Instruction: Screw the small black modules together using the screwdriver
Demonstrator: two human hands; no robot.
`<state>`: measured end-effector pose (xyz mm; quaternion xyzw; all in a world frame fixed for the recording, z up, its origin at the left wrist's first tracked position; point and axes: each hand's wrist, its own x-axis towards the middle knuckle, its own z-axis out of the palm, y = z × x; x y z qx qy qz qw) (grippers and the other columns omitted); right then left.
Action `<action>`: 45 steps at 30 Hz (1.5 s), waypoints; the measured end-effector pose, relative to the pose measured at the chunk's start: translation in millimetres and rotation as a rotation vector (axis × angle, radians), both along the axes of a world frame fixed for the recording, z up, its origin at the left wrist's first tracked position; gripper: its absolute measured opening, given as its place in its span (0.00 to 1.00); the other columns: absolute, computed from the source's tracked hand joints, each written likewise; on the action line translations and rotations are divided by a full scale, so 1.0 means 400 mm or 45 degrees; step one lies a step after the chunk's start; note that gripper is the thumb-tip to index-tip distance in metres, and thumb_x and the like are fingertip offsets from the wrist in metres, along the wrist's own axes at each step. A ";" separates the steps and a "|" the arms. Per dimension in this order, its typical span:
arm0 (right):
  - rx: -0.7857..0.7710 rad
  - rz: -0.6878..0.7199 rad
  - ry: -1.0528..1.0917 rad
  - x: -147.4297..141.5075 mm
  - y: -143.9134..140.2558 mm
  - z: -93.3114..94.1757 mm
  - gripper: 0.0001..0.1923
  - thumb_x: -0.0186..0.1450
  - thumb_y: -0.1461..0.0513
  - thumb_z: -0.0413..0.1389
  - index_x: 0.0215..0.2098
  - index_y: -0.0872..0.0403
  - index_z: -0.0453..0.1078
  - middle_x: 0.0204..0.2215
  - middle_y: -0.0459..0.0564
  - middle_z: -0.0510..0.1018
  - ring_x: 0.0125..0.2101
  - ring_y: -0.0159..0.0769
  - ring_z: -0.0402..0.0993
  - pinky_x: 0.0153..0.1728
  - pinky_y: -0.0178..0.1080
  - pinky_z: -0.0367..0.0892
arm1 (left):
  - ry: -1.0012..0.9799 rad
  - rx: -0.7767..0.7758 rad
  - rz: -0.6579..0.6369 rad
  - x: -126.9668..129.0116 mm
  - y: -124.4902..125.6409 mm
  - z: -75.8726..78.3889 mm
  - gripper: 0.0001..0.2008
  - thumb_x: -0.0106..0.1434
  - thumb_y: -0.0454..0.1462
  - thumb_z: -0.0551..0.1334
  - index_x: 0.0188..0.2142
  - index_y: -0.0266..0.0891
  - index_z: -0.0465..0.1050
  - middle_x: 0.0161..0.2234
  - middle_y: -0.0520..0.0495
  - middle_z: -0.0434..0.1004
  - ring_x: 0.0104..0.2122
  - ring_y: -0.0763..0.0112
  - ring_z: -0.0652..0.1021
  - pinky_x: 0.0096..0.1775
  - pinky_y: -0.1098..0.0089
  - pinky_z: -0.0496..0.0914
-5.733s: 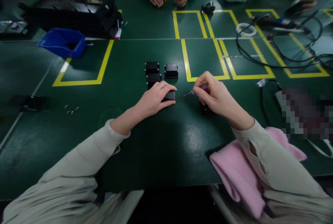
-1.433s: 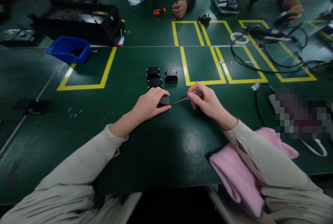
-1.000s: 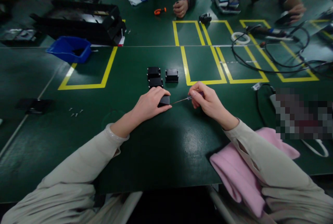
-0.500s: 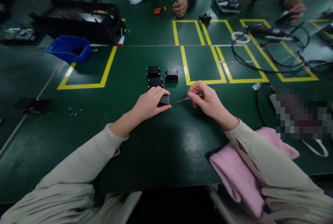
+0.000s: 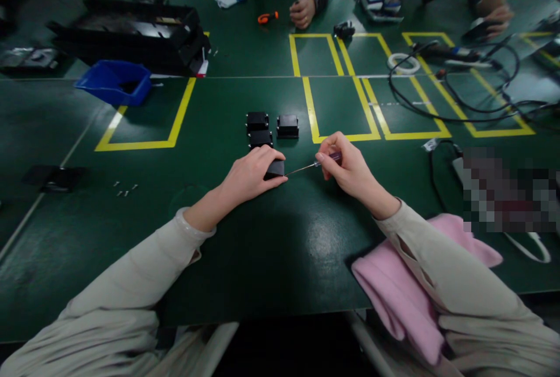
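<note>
My left hand (image 5: 252, 173) is closed around a small black box-shaped part (image 5: 275, 169) resting on the green table (image 5: 262, 260). Between the fingers and thumb of my right hand (image 5: 343, 162) is the dark handle of a screwdriver (image 5: 301, 169). Its thin shaft slants down to the left, and the tip meets the right end of the black part beside my left thumb. Just beyond my left hand stand more black parts of like shape: one at the back (image 5: 257, 120), one nearer (image 5: 261, 138) and one to the right (image 5: 287, 126). Small bright screw heads show at their ends.
Several loose screws (image 5: 126, 193) lie at left. A blue bin (image 5: 116, 82) stands before stacked black trays (image 5: 131, 32). Pink cloth (image 5: 398, 289) lies under my right forearm. Cables (image 5: 464, 117) spread at right. Across the table, a co-worker's hand (image 5: 303, 13) rests near an orange-handled tool (image 5: 267, 17).
My right hand has shifted very slightly, with the screwdriver handle turned a little in its fingers. My left hand and the black part stay in place.
</note>
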<state>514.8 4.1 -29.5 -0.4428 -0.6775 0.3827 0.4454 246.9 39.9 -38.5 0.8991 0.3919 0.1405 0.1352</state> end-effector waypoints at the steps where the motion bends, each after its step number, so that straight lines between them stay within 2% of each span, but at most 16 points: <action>1: -0.002 0.001 0.008 0.000 0.000 -0.001 0.14 0.74 0.52 0.61 0.41 0.49 0.62 0.27 0.40 0.72 0.19 0.28 0.68 0.23 0.36 0.60 | 0.003 -0.004 0.001 0.000 -0.001 0.001 0.19 0.71 0.48 0.66 0.55 0.41 0.70 0.52 0.40 0.78 0.51 0.52 0.79 0.46 0.58 0.75; 7: -0.011 0.007 0.023 0.000 0.000 -0.002 0.09 0.73 0.58 0.61 0.43 0.48 0.64 0.30 0.41 0.73 0.21 0.29 0.71 0.24 0.37 0.65 | 0.031 -0.002 0.013 0.003 -0.003 0.005 0.19 0.71 0.48 0.66 0.55 0.41 0.70 0.53 0.39 0.78 0.51 0.52 0.79 0.46 0.58 0.75; 10: 0.004 0.016 0.029 -0.001 -0.001 0.001 0.09 0.73 0.57 0.61 0.41 0.49 0.65 0.29 0.41 0.73 0.21 0.28 0.70 0.23 0.36 0.65 | 0.030 0.009 0.010 0.003 -0.003 0.003 0.20 0.71 0.47 0.67 0.55 0.41 0.70 0.53 0.39 0.78 0.51 0.52 0.79 0.45 0.58 0.75; 15: 0.004 0.041 -0.016 0.000 -0.002 0.005 0.12 0.75 0.54 0.60 0.38 0.49 0.64 0.22 0.38 0.71 0.19 0.28 0.68 0.24 0.35 0.63 | 0.023 0.020 0.004 0.002 -0.002 0.002 0.19 0.71 0.47 0.67 0.55 0.41 0.70 0.53 0.40 0.78 0.51 0.52 0.79 0.46 0.58 0.75; 21: 0.027 0.027 -0.036 0.002 -0.003 0.004 0.07 0.72 0.59 0.61 0.42 0.50 0.66 0.26 0.40 0.74 0.21 0.28 0.72 0.25 0.36 0.66 | 0.024 0.011 0.011 0.001 -0.002 0.003 0.19 0.71 0.47 0.67 0.55 0.41 0.70 0.53 0.40 0.78 0.51 0.52 0.79 0.44 0.58 0.75; 28: -0.016 0.046 -0.013 0.000 -0.003 0.007 0.11 0.74 0.55 0.61 0.38 0.50 0.65 0.23 0.40 0.74 0.21 0.28 0.70 0.25 0.35 0.64 | 0.013 0.003 0.013 0.001 -0.002 0.002 0.19 0.70 0.48 0.67 0.55 0.42 0.70 0.53 0.40 0.78 0.52 0.52 0.79 0.44 0.59 0.75; 35: 0.037 0.048 -0.031 0.002 -0.002 0.008 0.07 0.72 0.59 0.61 0.41 0.50 0.66 0.26 0.41 0.75 0.23 0.29 0.72 0.27 0.36 0.67 | 0.036 0.000 0.014 0.003 -0.002 0.005 0.20 0.71 0.48 0.66 0.55 0.41 0.70 0.53 0.40 0.78 0.51 0.52 0.79 0.45 0.58 0.75; 41: 0.004 0.045 -0.035 -0.001 -0.002 0.009 0.11 0.73 0.56 0.60 0.37 0.50 0.65 0.22 0.40 0.73 0.21 0.29 0.70 0.25 0.36 0.64 | 0.027 0.007 0.015 0.003 -0.004 0.006 0.19 0.71 0.48 0.66 0.55 0.42 0.70 0.53 0.40 0.78 0.51 0.53 0.79 0.45 0.58 0.76; 45: 0.017 0.060 -0.030 0.001 -0.002 0.006 0.07 0.73 0.59 0.60 0.40 0.49 0.66 0.25 0.41 0.75 0.22 0.29 0.71 0.27 0.37 0.66 | 0.033 0.000 0.014 0.003 -0.004 0.007 0.19 0.71 0.48 0.66 0.55 0.41 0.70 0.53 0.40 0.78 0.51 0.52 0.79 0.44 0.58 0.76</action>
